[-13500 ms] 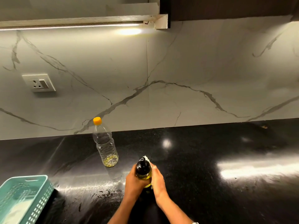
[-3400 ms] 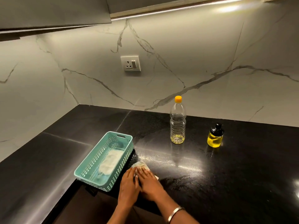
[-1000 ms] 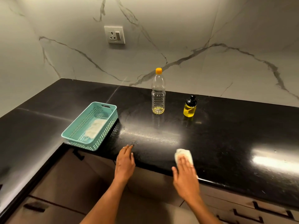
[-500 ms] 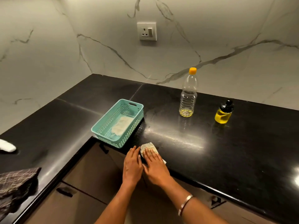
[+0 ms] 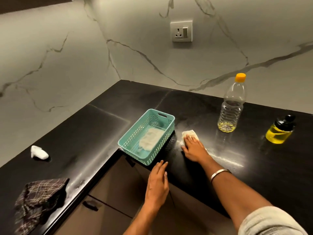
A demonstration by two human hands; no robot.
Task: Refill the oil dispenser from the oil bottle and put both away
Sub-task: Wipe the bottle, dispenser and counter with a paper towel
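Observation:
A clear oil bottle [image 5: 231,107] with an orange cap stands upright on the black counter [image 5: 254,163], a little yellow oil at its bottom. To its right stands the small oil dispenser [image 5: 279,131], black-topped and full of yellow oil. My right hand [image 5: 193,148] lies flat on a folded white tissue [image 5: 188,134], pressing it onto the counter just right of the teal basket [image 5: 169,119]. My left hand [image 5: 158,182] hovers with straight fingers at the counter's front edge, holding nothing.
The teal basket holds a white cloth. On the left counter wing lie a crumpled white tissue [image 5: 39,152] and a dark checked cloth [image 5: 40,199]. A wall socket [image 5: 181,31] sits on the marble backsplash. Dark drawers [image 5: 108,192] run below the counter.
My right hand has slid the tissue away from the front edge toward the basket and bottle. My left hand has come off the counter edge. The camera has turned left.

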